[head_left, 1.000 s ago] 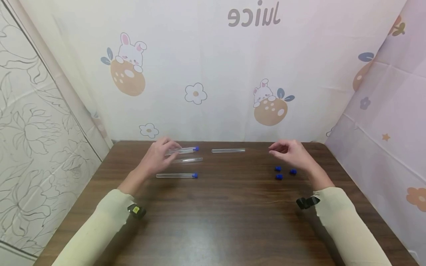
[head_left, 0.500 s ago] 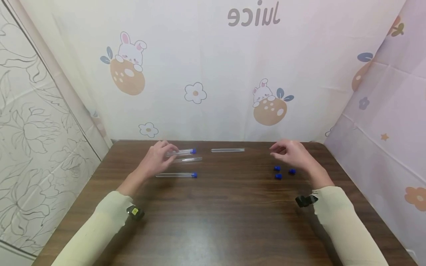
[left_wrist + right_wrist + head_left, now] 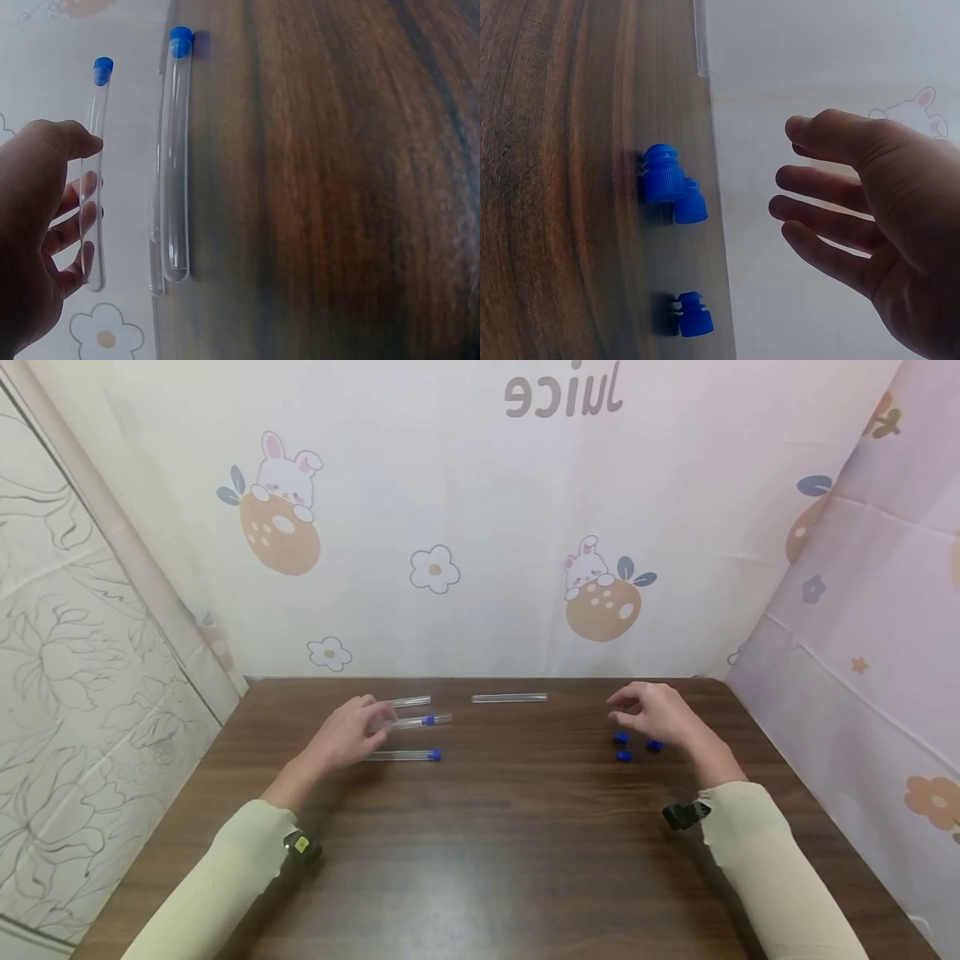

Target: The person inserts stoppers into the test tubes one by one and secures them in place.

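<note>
My left hand (image 3: 352, 731) pinches a clear test tube (image 3: 93, 124) with a blue stopper, thumb on one side and fingers on the other. In the head view, this tube overlaps an uncapped test tube (image 3: 444, 718) lying on the table. A second stoppered test tube (image 3: 177, 150) lies just nearer the person. Farther back is another uncapped tube (image 3: 411, 702), partly hidden by the hand. My right hand (image 3: 651, 710) holds nothing, its fingers relaxed above the far right of the table. Three loose blue stoppers (image 3: 663, 180) lie close by it.
One more uncapped test tube (image 3: 510, 697) lies near the back edge of the brown wooden table (image 3: 480, 827), between the hands. A printed curtain (image 3: 495, 593) hangs right behind that edge, with another along the right side.
My left hand has brought the stoppered tube toward the person, from over the back tube to over the middle one. The right hand has lowered slightly, still holding nothing.
</note>
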The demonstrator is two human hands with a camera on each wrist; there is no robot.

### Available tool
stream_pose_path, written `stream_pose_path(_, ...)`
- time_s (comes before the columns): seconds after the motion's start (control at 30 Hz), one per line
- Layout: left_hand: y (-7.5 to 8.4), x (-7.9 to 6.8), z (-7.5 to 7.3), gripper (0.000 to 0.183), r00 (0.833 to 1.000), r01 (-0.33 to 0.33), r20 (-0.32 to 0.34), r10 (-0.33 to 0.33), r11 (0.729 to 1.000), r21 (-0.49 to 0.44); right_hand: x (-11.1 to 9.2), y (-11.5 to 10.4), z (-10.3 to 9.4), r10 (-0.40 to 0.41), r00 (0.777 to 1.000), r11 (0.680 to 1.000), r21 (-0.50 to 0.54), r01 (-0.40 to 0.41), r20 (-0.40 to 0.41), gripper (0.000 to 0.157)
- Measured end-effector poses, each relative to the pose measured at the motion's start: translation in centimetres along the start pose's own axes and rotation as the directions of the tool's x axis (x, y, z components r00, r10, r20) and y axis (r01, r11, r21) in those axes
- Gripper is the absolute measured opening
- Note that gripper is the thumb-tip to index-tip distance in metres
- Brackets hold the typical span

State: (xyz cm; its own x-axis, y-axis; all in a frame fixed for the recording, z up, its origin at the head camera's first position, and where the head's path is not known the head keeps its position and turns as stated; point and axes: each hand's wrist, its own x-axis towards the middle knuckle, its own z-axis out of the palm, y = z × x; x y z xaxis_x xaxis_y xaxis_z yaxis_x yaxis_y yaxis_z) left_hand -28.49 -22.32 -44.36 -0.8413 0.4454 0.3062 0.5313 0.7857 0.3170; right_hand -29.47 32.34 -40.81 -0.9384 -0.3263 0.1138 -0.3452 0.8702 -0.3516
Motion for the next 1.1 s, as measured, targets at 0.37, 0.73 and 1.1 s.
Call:
stream_pose_path(0.37,-0.8,-0.2,0.9,0.016,0.997,0.042,0.072,-0.042,0.999,0.000,0.1,0.7,0.7,0.028,1.000,0.999,-0.033,-0.028,0.005,0.028)
stream_pose_path(0.73,-3.4,0.1,3.3,0.017,0.991,0.001,0.137,0.003,1.000,-0.027,-0.1,1.8,1.4,0.066,0.994,0.997,-0.036,-0.063,0.092,0.019)
stream_pose_path(1.1,-5.4,0.6,5.1,0.017,0.981,0.025,0.193,-0.025,1.000,0.000,-0.4,2.1,1.7,0.051,0.992,0.998,-0.045,-0.046,0.118,0.015)
